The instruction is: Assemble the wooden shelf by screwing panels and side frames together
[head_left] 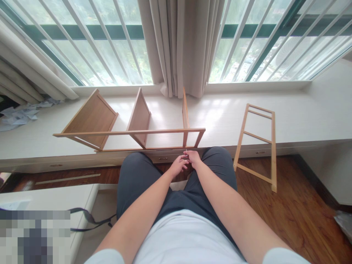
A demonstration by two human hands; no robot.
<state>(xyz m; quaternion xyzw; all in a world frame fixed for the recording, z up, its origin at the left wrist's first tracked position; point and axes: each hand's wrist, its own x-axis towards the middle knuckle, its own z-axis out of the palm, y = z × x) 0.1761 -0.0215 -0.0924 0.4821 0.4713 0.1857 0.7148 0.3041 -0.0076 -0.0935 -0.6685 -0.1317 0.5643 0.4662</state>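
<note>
At the upper left of the frame a beige curtain (30, 62) hangs, and crumpled white papers (20, 114) lie by its foot on the white desk (220, 126) that runs along the windows. At the lower left stands a white tabletop (74, 200), partly covered by a pixelated block, with a black strap (92, 219) trailing over its edge.

Left of centre, a wooden shelf frame (118, 132) lies on the desk. Three panels stand up from it, leaning at different angles: a broad left panel (90, 115), a middle panel (139, 119) and, near the centre of the frame, a right panel (185, 110) seen almost edge-on. Long rails join them along the side nearest the person, and behind the right panel another curtain (176, 47) hangs between two barred windows.

At the centre, between the knees of the person's dark trousers (137, 176), the two hands meet just below the shelf frame's right end. The left hand (180, 165) is loosely curled, its fingertips close to the other hand's; whether it grips anything cannot be told. The right hand (194, 158) pinches a small thin item (186, 151), too small to identify.

Right of centre, a ladder-shaped wooden frame (257, 137) slants over the desk's front edge, its upper end above the desk, its lower end over the brown wooden floor (258, 209). At the lower right edge of the frame sits a crumpled, shiny greyish thing (343, 222), partly cut off.
</note>
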